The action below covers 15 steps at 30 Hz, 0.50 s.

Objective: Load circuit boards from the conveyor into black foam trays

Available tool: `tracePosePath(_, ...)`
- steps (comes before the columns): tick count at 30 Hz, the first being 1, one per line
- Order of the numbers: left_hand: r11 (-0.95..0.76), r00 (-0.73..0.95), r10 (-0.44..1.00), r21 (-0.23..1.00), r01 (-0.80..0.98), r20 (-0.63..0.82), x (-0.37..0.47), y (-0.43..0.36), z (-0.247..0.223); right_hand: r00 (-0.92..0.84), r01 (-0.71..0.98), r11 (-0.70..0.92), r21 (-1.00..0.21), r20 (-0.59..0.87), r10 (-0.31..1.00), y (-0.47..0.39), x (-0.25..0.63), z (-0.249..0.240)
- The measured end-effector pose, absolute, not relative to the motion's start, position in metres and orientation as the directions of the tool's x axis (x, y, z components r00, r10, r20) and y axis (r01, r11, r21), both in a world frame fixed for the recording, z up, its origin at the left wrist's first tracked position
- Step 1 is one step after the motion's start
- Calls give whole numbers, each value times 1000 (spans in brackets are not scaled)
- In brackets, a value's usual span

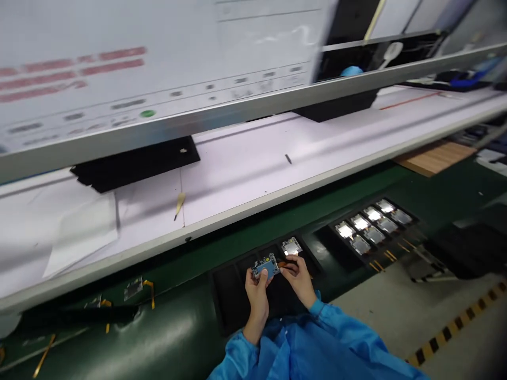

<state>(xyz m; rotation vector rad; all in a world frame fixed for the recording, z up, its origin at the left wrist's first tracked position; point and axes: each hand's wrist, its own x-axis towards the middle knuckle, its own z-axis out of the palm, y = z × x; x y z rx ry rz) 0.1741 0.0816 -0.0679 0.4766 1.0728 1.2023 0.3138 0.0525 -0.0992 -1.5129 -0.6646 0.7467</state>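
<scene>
A small circuit board with a blue patch on its face is held up over a black tray. My left hand is closed on the board's left and lower edge, thumb across the blue patch. At its right side, an orange-brown flex cable runs off the board. My right hand pinches that cable between thumb and fingers. Just behind my right hand, another board with a silvery shield lies in a compartment of the black tray.
To the right, a second black tray holds several silvery boards, their orange cables hanging over the mat edge. More boards with orange cables lie left on the green mat. A white shelf runs above, with a hanging sign board.
</scene>
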Motion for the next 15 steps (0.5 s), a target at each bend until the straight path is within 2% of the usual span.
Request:
tracePosePath(3,326,-31,921,812,-485,-388,180,79,-77,659,-18,-69,-997,-64,749,43,319,-95)
tracePosePath(8,379,72,919,820,-429,-387,198,71,-81,556,33,-73,-997,-42,830,28,334,-81)
tracePosePath(15,345,90,938,885,-312,-335,235,49,-68,534,-92,-112,-989,-144,833,15,372,-79)
